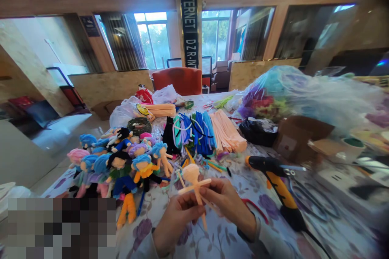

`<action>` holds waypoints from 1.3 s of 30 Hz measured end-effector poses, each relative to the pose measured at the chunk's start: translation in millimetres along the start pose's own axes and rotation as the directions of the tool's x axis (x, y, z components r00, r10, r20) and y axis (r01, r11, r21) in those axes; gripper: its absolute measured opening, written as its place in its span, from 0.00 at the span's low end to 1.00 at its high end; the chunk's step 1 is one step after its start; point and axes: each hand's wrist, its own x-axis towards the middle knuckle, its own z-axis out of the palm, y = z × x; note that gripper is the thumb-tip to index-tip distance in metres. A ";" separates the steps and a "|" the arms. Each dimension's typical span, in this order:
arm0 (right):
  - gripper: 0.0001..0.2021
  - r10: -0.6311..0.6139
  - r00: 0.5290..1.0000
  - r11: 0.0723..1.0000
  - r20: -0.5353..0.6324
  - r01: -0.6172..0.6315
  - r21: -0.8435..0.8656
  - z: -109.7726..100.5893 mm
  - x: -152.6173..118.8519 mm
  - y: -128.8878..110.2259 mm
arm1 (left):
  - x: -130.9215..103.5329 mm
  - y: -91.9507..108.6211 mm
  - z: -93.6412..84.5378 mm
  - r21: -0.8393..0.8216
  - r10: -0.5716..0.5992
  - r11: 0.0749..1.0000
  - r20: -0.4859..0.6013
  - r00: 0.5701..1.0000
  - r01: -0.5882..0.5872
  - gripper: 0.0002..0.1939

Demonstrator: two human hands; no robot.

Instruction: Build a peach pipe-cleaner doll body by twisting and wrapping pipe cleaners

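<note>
A peach-coloured doll body of pipe cleaners (191, 174), with a round head and thin arms stuck out sideways, is held up over the table between both hands. My left hand (179, 216) pinches its lower body from the left. From the right, the fingers of my right hand (226, 198) are closed on its torso by one arm. Several finished dolls (118, 162) with blue, pink, purple and black hair lie heaped to the left. Bundles of blue pipe cleaners (197, 133) and peach pipe cleaners (226, 131) lie just beyond the hands.
A yellow and black glue gun (282, 194) lies at the right, near scissors (316, 202) and a cardboard box (299, 133). Large plastic bags (288, 89) fill the back right. An orange chair (178, 81) stands across the flower-patterned table.
</note>
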 end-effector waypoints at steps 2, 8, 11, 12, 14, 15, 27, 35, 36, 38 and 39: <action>0.08 0.006 1.000 1.000 0.010 -0.006 -0.002 -0.3 -0.6 -2.5 | -0.2 0.7 -0.8 0.004 0.001 1.000 -0.003 1.000 -0.001 0.11; 0.08 0.037 0.999 0.999 0.016 -0.037 -0.011 0.1 -2.2 -5.8 | -2.8 3.9 0.5 -0.014 -0.039 0.999 -0.017 0.999 0.039 0.13; 0.08 0.017 0.998 1.000 0.057 -0.018 0.009 1.1 -2.8 -5.6 | -3.5 6.9 2.9 -0.009 -0.052 0.999 -0.016 0.999 0.052 0.18; 0.08 0.016 0.997 1.000 0.070 -0.016 0.008 1.4 -3.1 -5.5 | -3.7 7.8 3.6 0.000 -0.047 0.999 -0.019 0.999 0.047 0.20; 0.08 0.022 0.996 1.000 0.084 -0.022 0.004 1.9 -3.9 -5.2 | -3.8 9.3 4.7 0.023 -0.026 0.999 -0.027 0.999 0.026 0.21; 0.08 0.026 0.996 1.000 0.086 -0.026 0.001 1.9 -4.4 -5.1 | -3.8 9.8 5.0 0.040 -0.022 0.999 -0.033 0.999 0.023 0.20; 0.14 0.027 0.971 0.999 -0.238 -0.017 0.043 -5.4 2.2 -2.4 | -2.5 19.6 6.6 -0.107 0.085 0.984 -0.426 0.901 -0.144 0.09; 0.08 0.062 0.995 0.996 0.077 -0.057 -0.076 3.1 -6.3 -4.0 | -2.8 23.3 3.3 -0.169 0.110 0.957 -0.541 0.834 -0.236 0.10; 0.08 0.046 0.996 0.994 0.079 -0.037 -0.104 3.8 -7.1 -4.5 | -2.9 23.0 3.1 -0.168 0.110 0.957 -0.544 0.832 -0.237 0.10; 0.09 0.009 0.998 0.987 0.062 0.001 -0.158 4.4 -7.7 -5.2 | -2.9 22.0 3.1 -0.168 0.112 0.956 -0.549 0.829 -0.241 0.11; 0.09 -0.010 0.999 0.984 0.051 0.019 -0.178 4.3 -7.6 -5.2 | -3.0 21.4 3.3 -0.170 0.110 0.956 -0.547 0.830 -0.239 0.11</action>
